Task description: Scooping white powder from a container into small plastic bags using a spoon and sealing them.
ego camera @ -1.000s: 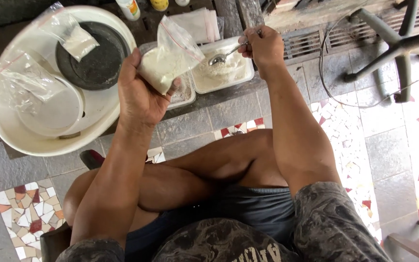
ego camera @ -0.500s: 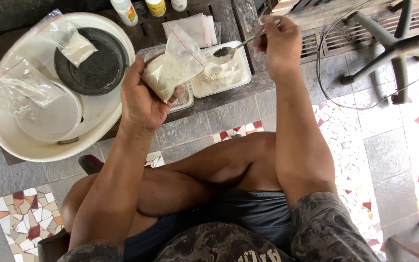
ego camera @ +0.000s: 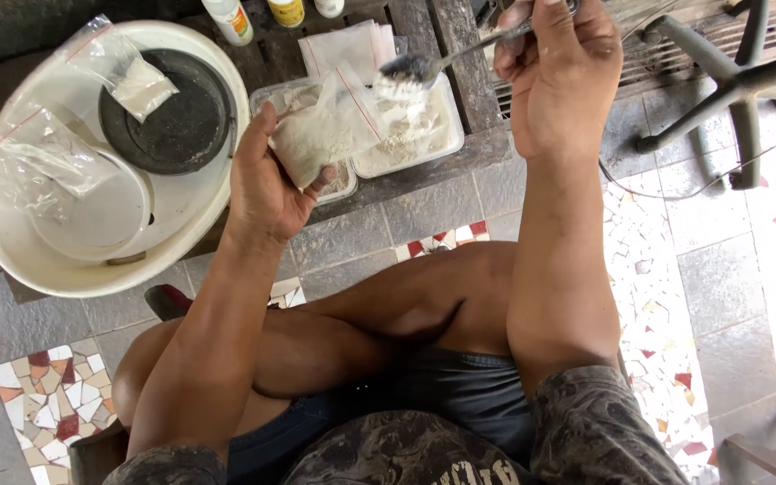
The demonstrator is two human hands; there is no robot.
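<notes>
My left hand (ego camera: pixel 267 184) grips a small clear zip bag (ego camera: pixel 325 126) partly filled with off-white powder, its mouth held open toward the right. My right hand (ego camera: pixel 554 76) holds a metal spoon (ego camera: pixel 446 58) whose bowl, heaped with the same powder, is tipped at the bag's mouth; powder falls from it. Below the spoon sits a clear plastic tray (ego camera: pixel 424 135) with more powder. A second tray (ego camera: pixel 339 180) lies partly hidden under the bag and my left hand.
A large white basin (ego camera: pixel 92 260) at left holds a dark round scale, a white lid and filled bags (ego camera: pixel 136 81). Empty zip bags (ego camera: pixel 348 45) and small bottles (ego camera: pixel 231 18) lie behind the trays. A chair base (ego camera: pixel 729 99) stands at right. My crossed legs fill the foreground.
My right hand lifted the loaded spoon out of the tray and brought it left to the bag's mouth. The left hand tilted the bag toward it.
</notes>
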